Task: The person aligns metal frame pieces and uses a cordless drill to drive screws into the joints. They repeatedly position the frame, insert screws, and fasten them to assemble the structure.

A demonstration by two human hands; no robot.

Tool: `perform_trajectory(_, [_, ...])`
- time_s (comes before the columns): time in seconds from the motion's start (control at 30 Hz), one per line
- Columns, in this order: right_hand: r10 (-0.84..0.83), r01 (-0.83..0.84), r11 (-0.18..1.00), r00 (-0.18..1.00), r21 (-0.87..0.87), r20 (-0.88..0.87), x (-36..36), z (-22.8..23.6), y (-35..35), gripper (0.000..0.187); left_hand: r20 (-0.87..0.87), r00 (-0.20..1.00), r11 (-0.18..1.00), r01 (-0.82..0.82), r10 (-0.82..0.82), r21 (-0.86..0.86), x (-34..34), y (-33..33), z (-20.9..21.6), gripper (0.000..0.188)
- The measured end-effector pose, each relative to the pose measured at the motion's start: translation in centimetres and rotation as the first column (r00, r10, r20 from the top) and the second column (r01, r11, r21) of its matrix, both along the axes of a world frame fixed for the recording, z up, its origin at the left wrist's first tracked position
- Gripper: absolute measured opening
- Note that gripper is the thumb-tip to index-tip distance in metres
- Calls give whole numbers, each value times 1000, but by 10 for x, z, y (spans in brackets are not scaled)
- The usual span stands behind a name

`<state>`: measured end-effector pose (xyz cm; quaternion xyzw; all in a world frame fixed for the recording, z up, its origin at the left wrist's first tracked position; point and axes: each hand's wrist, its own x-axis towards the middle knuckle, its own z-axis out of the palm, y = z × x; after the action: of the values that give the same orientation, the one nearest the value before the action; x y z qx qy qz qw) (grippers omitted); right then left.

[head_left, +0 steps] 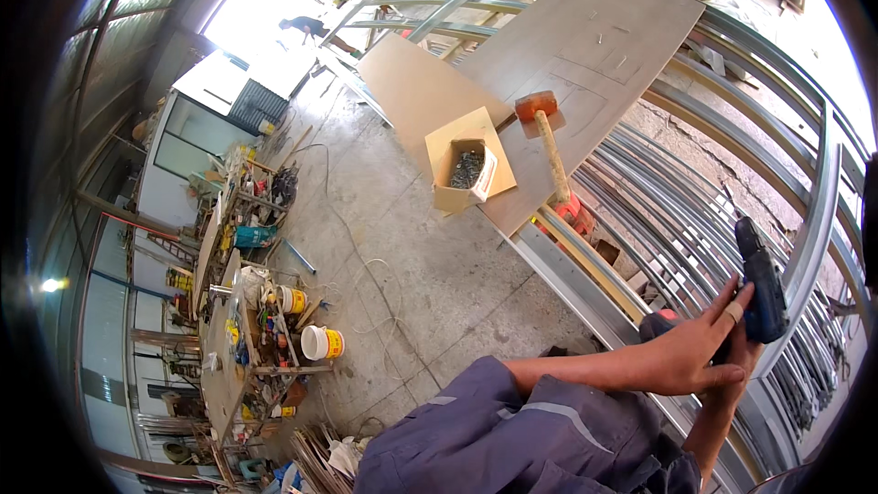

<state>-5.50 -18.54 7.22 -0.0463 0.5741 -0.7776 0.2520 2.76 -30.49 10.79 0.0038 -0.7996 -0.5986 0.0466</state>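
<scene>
A dark blue and black cordless drill [762,285] is held at the right, its chuck pointing away from me over the metal frame. My right hand [743,352] is wrapped round it, partly hidden beneath the other hand. Across it lies my left hand [684,355], a ring on one finger, its fingers reaching onto the drill's body. Beside the left hand shows a dark piece with a red spot [660,320]; I cannot tell whether it belongs to the drill. The steel frame [558,265] runs along my right, partly covered by a brown board [585,55].
On the boards rest a mallet [549,142] with an orange head and an open carton [466,174] of small metal fasteners. Long metal bars [677,201] lie beneath the frame. Leftward stand a cluttered workbench [219,348], a white bucket [322,342] and a floor cable [338,215]. A person [306,27] bends far off.
</scene>
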Motion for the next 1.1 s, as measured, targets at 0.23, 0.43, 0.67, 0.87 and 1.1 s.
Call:
perform_trajectory(0.23, [-156, 150, 978, 987, -142, -28, -32, -36, 98, 53, -184, 981, 994, 79, -64, 72, 6, 13, -5, 58])
perform_trajectory(0.43, [-354, 317, 917, 927, -242, -127, 10, -13, 211, 52, -29, 990, 980, 140, -137, 140, -39, 2, -102, 36])
perform_trajectory(0.67, [-885, 861, 461, 463, -213, -45, 121, -43, 235, 30, 464, 806, 868, 118, -368, 483, -137, -42, -189, 55])
perform_trajectory(0.87, [-979, 947, -204, -195, 247, -60, 270, -121, 207, 16, 458, 785, 892, 256, -416, 372, -204, 18, -235, 99])
perform_trajectory(1.1, [-953, 703, -234, -301, 672, -16, 388, -214, 138, 18, 403, 818, 891, 265, -410, 368, -234, 94, -269, 95])
